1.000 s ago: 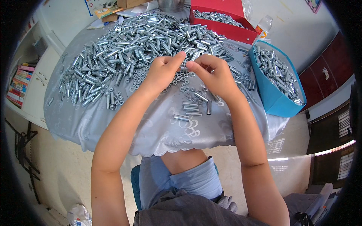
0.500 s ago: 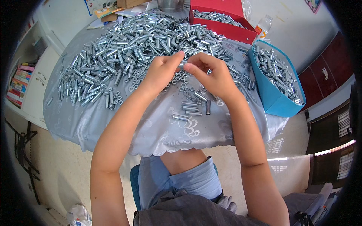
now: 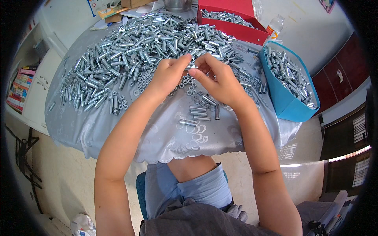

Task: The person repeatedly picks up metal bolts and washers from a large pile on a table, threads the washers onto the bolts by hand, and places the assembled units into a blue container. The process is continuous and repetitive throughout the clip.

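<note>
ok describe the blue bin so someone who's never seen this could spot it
Look along the right side of the cloth-covered table. Nearer the person than the red box stands an open bin of metal fasteners, told apart by its bright blue walls.

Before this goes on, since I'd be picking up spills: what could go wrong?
The small silver metal part between the left hand and right hand could slip into the heap of silver metal fasteners. Loose silver metal cylinders on the grey patterned tablecloth might roll if brushed.
</note>
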{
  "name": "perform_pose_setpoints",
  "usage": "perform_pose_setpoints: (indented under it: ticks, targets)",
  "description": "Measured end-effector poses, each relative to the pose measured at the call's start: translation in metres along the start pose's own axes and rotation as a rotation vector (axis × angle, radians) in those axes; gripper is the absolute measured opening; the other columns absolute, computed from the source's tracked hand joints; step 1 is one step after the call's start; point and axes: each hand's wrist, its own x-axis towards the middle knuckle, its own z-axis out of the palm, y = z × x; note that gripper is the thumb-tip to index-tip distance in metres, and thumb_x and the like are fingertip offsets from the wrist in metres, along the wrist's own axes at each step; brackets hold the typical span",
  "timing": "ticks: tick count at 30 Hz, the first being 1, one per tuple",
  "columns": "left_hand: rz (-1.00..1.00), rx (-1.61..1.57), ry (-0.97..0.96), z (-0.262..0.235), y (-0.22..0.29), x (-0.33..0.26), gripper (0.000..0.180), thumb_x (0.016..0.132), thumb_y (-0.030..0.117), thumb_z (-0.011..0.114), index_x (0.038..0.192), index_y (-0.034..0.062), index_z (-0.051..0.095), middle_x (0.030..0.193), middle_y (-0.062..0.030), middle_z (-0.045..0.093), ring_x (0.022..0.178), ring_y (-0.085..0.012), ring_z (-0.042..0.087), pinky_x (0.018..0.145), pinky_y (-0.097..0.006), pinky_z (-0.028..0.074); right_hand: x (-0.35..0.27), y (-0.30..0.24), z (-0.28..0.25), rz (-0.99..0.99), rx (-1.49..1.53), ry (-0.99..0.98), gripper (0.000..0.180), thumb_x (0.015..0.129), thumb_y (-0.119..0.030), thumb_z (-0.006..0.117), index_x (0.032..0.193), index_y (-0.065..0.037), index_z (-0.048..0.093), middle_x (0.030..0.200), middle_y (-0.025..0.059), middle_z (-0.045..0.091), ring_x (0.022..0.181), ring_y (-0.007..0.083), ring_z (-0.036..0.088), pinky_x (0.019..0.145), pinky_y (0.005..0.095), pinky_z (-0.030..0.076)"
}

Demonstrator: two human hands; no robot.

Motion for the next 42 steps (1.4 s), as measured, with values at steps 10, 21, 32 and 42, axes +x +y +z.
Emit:
perform_pose_setpoints:
  ticks: [10, 21, 32, 42]
  targets:
    - [0.411, 0.300, 0.124, -0.003, -0.012, 0.003, 0.047, 0.084, 0.031, 0.053, 0.049, 0.0000, 0.049, 0.043, -0.0036, 0.041, 0.042, -0.0095, 0.037, 0.043, -0.029, 0.030, -0.001, 0.005, 0.010, 0.259, 0.320, -0.103, 0.032, 0.091, -0.028, 0.047, 0.077, 0.001, 0.051, 0.062, 0.0043, 0.047, 0.052, 0.0124, 0.042, 0.050, 0.0269, 0.037]
    - [0.617, 0.604, -0.095, -0.001, 0.011, -0.015, 0.032, 0.077, 0.027, 0.066, 0.062, 0.0002, 0.058, 0.057, -0.0050, 0.053, 0.052, -0.0108, 0.048, 0.048, -0.026, 0.036, 0.007, -0.001, 0.002, 0.598, 0.608, 0.071, 0.043, 0.092, -0.041, 0.039, 0.065, -0.009, 0.045, 0.052, -0.0022, 0.031, 0.046, 0.0089, 0.032, 0.044, 0.0238, 0.025]
    - [0.336, 0.117, -0.287, -0.004, 0.011, -0.006, 0.029, 0.073, 0.025, 0.072, 0.086, 0.0005, 0.064, 0.080, -0.0046, 0.063, 0.073, -0.0104, 0.057, 0.066, -0.022, 0.043, 0.010, 0.012, -0.021, 0.523, 0.933, 0.364, 0.030, 0.090, -0.035, 0.048, 0.073, -0.011, 0.047, 0.056, -0.0035, 0.034, 0.053, 0.0089, 0.037, 0.049, 0.0215, 0.030]
    - [0.548, 0.633, 0.433, -0.044, -0.023, 0.035, 0.061, 0.074, 0.028, 0.069, 0.123, 0.0031, 0.042, 0.115, -0.0152, 0.052, 0.105, -0.0234, 0.049, 0.088, -0.035, 0.039, 0.012, 0.019, -0.020, 0.525, 0.808, 0.409, 0.024, 0.086, -0.025, 0.056, 0.073, -0.005, 0.052, 0.056, -0.0028, 0.040, 0.050, 0.0101, 0.039, 0.046, 0.0248, 0.029]
